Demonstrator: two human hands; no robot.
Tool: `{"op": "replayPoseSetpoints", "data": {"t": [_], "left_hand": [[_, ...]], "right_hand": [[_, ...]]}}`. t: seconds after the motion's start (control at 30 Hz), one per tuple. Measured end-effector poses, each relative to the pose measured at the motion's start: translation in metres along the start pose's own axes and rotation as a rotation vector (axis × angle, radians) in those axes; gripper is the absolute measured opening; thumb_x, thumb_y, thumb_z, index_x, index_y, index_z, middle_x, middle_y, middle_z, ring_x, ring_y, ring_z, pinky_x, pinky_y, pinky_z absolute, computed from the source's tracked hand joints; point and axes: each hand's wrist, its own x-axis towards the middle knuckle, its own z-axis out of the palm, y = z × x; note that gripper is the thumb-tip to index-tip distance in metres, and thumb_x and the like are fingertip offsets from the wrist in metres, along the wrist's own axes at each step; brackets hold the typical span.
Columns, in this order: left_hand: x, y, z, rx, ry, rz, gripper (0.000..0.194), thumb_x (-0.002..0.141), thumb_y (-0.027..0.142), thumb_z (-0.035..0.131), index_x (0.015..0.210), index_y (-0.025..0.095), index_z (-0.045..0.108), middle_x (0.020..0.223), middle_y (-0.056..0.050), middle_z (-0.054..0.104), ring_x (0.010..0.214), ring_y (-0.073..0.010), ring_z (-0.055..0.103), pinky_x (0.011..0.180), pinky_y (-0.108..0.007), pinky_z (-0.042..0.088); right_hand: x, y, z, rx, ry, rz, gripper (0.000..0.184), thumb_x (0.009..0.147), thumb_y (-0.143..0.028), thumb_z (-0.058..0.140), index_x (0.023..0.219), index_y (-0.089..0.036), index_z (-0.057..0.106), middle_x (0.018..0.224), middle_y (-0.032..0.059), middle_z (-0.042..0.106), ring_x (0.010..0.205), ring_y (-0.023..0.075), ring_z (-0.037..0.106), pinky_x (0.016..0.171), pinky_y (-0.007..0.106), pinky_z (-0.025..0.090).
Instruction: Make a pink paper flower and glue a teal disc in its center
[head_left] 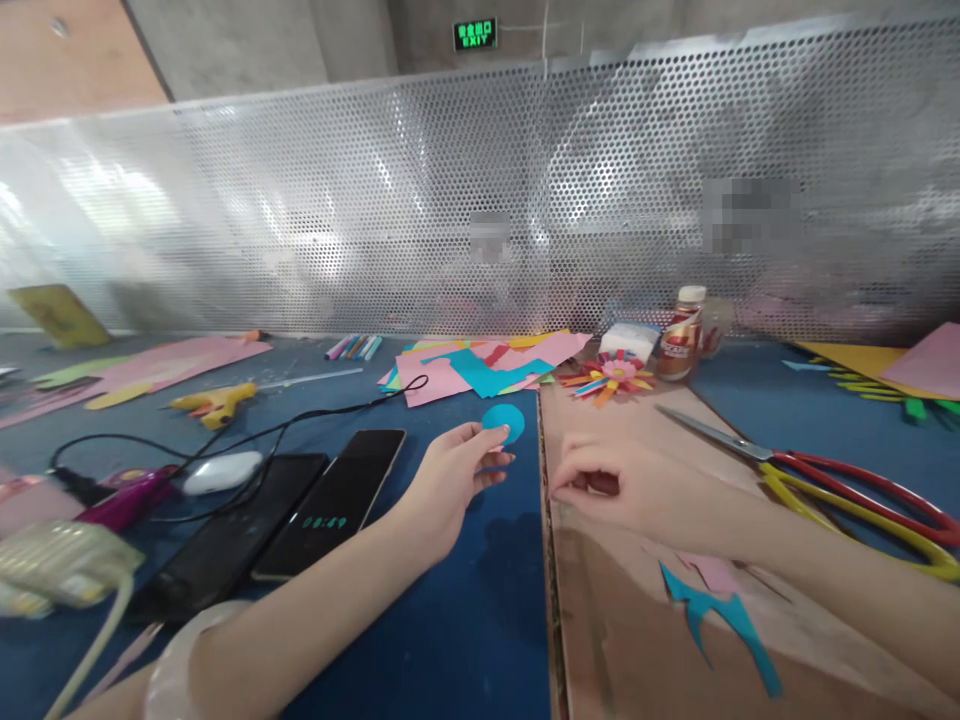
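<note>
A round blue paper disc (504, 424) is pinched between the thumb and fingers of my left hand (454, 480), held above the blue tabletop. To its right, my right hand (611, 480) hovers over the brown cardboard (622, 640) with thumb and fingertips drawn together; no object shows in them. Scissors (780, 460) with red and yellow handles lie beyond my right forearm, blades pointing left. Below that forearm are a curved blue paper offcut (731, 620) and a partly covered pink scrap (712, 573).
Coloured paper sheets (491, 372), a paper flower (616, 372) and a brown bottle (680, 335) stand or lie toward the perforated metal screen (337, 220). On the left are a yellow glue gun (214, 403), two phones (337, 500), black cable (315, 410) and a power strip (60, 565).
</note>
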Motion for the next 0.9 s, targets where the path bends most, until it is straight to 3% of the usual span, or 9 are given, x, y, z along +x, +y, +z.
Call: {"op": "replayPoseSetpoints", "data": {"t": [0.2, 0.33, 0.5, 0.67, 0.9], "left_hand": [[0.0, 0.0, -0.001, 0.005, -0.011, -0.001, 0.018, 0.069, 0.028, 0.065, 0.074, 0.013, 0.057, 0.077, -0.005, 0.058, 0.069, -0.0104, 0.053, 0.061, -0.021, 0.042], [0.0, -0.001, -0.002, 0.0, -0.011, -0.009, 0.017, 0.069, 0.027, 0.065, 0.074, 0.013, 0.058, 0.08, -0.005, 0.059, 0.068, -0.0103, 0.053, 0.06, -0.021, 0.041], [0.001, -0.001, -0.002, -0.011, -0.001, -0.014, 0.019, 0.067, 0.028, 0.067, 0.078, 0.013, 0.061, 0.081, -0.005, 0.061, 0.067, -0.0098, 0.053, 0.061, -0.021, 0.042], [0.001, -0.001, -0.001, -0.022, 0.007, -0.023, 0.019, 0.066, 0.027, 0.067, 0.079, 0.013, 0.063, 0.083, -0.005, 0.062, 0.066, -0.0088, 0.054, 0.06, -0.02, 0.042], [-0.001, -0.002, -0.001, -0.01, 0.008, -0.037, 0.019, 0.069, 0.026, 0.066, 0.081, 0.013, 0.063, 0.087, -0.006, 0.061, 0.065, -0.0079, 0.054, 0.059, -0.019, 0.043]], "right_hand": [[-0.016, 0.0, -0.028, -0.19, -0.049, -0.005, 0.014, 0.08, -0.025, 0.049, 0.076, -0.023, 0.062, 0.073, -0.0046, 0.055, 0.06, 0.0069, 0.044, 0.054, 0.02, 0.031], [-0.027, 0.003, -0.036, -0.246, -0.191, 0.145, 0.015, 0.08, -0.026, 0.047, 0.084, -0.027, 0.061, 0.082, -0.0058, 0.057, 0.069, 0.0096, 0.049, 0.059, 0.021, 0.034], [-0.029, 0.007, -0.039, -0.321, -0.309, 0.146, 0.025, 0.08, -0.016, 0.041, 0.086, -0.023, 0.064, 0.098, 0.0007, 0.055, 0.083, 0.0157, 0.052, 0.067, 0.025, 0.039], [-0.027, 0.014, -0.037, -0.23, -0.33, 0.178, 0.025, 0.08, -0.02, 0.04, 0.086, -0.018, 0.064, 0.086, 0.0036, 0.059, 0.075, 0.0164, 0.054, 0.065, 0.027, 0.039], [-0.024, 0.014, -0.042, -0.064, -0.396, 0.353, 0.02, 0.082, -0.023, 0.041, 0.09, -0.022, 0.059, 0.084, -0.0034, 0.06, 0.076, 0.0121, 0.055, 0.065, 0.023, 0.04]]}}
